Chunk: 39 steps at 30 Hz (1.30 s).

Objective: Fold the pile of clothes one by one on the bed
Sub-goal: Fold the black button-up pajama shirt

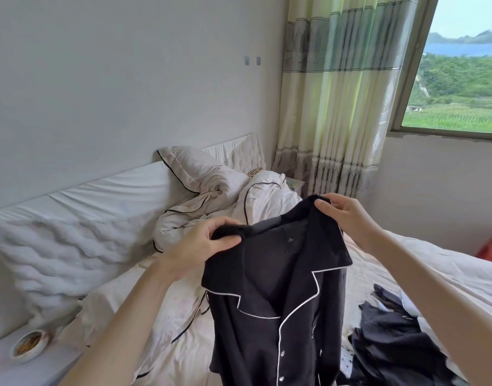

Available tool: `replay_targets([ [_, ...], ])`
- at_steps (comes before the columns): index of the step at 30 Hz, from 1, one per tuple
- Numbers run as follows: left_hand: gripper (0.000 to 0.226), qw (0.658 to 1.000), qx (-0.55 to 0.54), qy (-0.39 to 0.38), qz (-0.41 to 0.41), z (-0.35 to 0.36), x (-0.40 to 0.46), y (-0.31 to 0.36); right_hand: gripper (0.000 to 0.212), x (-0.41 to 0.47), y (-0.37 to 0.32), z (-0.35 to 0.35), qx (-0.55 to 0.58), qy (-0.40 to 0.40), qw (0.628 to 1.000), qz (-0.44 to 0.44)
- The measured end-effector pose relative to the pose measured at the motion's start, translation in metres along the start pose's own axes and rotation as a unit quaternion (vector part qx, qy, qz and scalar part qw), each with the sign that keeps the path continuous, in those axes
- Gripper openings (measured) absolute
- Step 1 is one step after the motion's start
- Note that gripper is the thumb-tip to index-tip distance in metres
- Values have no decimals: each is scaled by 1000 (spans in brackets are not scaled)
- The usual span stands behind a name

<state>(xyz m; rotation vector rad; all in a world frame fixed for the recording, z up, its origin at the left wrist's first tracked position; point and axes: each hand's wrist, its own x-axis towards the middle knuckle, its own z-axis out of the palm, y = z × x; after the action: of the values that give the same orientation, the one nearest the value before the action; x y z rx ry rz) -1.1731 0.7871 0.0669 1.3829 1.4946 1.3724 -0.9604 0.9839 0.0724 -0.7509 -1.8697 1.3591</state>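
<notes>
- Shirt [278, 277], one black piece with white piping and white buttons, is hanging in the air over the bed [423, 263], held up at its two shoulders.
- Left hand [208, 240] is reaching forward with the forearm rising from the lower left; its fingers [225, 222] are curling over the top of the shirt's left shoulder while the thumb is pressing the cloth from the near side, so the hand is pinching the fabric.
- Right hand [347, 215] is sitting higher and farther out, the forearm coming in from the lower right; its fingertips are closing on the shirt's right shoulder at the collar edge, gripping it.
- Collar and lapels are lying open just below both sets of fingers, and the button row is running down from there; the body is drooping freely under the fingers to the bottom edge of the view.
- Pile [392, 332] of dark clothes, one heap whose pieces I cannot count, is lying on the bed below the right fingers, under the right forearm.
- Quilt [219, 196], one cream bundle with dark piping, is bunching up beyond the fingers.
- Bowl [27, 348], one, is sitting well below and left of the left fingers.
- Curtain [339, 93] is hanging above the right fingers, beside one window [459, 79].
</notes>
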Motion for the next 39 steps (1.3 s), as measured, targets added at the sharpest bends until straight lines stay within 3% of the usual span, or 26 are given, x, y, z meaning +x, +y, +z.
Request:
replay_targets([
  [4, 17, 989, 10, 148, 6, -2, 9, -7, 16, -6, 2, 3, -117, -16, 992, -45],
  [7, 15, 976, 41, 208, 45, 2, 12, 0, 32, -12, 12, 7, -298, 2, 951, -78],
  [9, 11, 963, 106, 229, 93, 6, 14, 11, 37, -20, 22, 14, -383, 24, 919, -88],
  [13, 9, 933, 236, 235, 137, 15, 14, 26, 39, -32, 36, 28, -426, 68, 896, -104],
  [16, 12, 917, 286, 239, 140, 15, 11, 31, 40, -26, 27, 29, -337, 74, 937, -45],
  [18, 12, 912, 294, 249, 142, 7, 12, 36, 43, -16, 11, 23, -155, 28, 985, 66],
  [20, 11, 908, 292, 267, 141, -3, 16, 47, 43, -8, -10, 16, -32, 4, 995, 98],
  [22, 6, 903, 288, 280, 153, -11, 23, 65, 42, 1, -37, 12, -73, 52, 996, 4],
  [24, 3, 888, 297, 303, 178, -18, 27, 86, 39, 4, -66, 7, -165, 131, 967, -140],
  [26, 8, 864, 323, 324, 209, -23, 25, 102, 35, 2, -88, 0, -227, 176, 922, -259],
  [28, 16, 837, 370, 332, 226, -26, 19, 111, 35, -2, -102, -6, -308, 214, 854, -360],
  [31, 31, 797, 461, 326, 214, -22, 9, 115, 43, -6, -108, -11, -397, 202, 785, -431],
  [34, 32, 786, 497, 315, 191, -16, 1, 116, 38, -6, -99, -13, -424, 197, 769, -436],
  [36, 31, 787, 493, 322, 186, -10, -7, 116, 33, -4, -86, -11, -436, 195, 779, -407],
  [39, 32, 780, 514, 329, 138, 0, -19, 102, 30, -7, -65, -1, -499, 133, 823, -238],
])
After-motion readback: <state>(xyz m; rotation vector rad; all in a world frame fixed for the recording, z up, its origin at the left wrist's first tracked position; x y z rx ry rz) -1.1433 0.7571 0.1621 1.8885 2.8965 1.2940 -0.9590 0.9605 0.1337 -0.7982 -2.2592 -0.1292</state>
